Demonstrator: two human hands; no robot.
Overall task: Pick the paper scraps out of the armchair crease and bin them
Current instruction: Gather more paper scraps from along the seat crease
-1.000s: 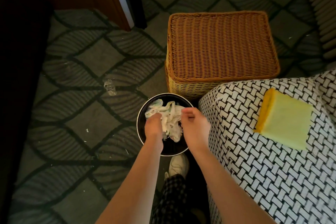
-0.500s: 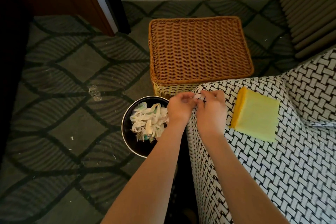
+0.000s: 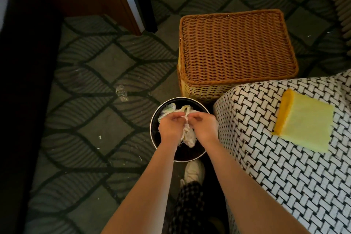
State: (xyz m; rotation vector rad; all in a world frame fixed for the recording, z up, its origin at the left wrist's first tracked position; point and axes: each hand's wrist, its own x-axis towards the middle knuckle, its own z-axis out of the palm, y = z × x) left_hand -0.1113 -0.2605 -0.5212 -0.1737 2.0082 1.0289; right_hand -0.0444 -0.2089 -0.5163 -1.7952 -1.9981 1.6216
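A round black bin point(image 3: 154, 119) stands on the carpet beside the black-and-white woven armchair point(image 3: 266, 167). Crumpled pale paper scraps point(image 3: 190, 136) lie inside it. Both of my hands hover over the bin with their fingertips meeting. My left hand point(image 3: 171, 127) and my right hand point(image 3: 204, 127) have curled fingers and pinch a small pale paper scrap point(image 3: 185, 118) between them. The armchair crease is out of view.
A lidded wicker basket point(image 3: 235, 43) stands just behind the bin, against the armchair. A folded yellow cloth point(image 3: 305, 119) lies on the armchair. A clear plastic scrap point(image 3: 121, 93) and small white specks dot the patterned carpet. My white shoe point(image 3: 193, 172) is under the bin's near edge.
Half a second ago both hands were pinching at the armchair's edge; they have moved left and are over the bin again, as a second ago.
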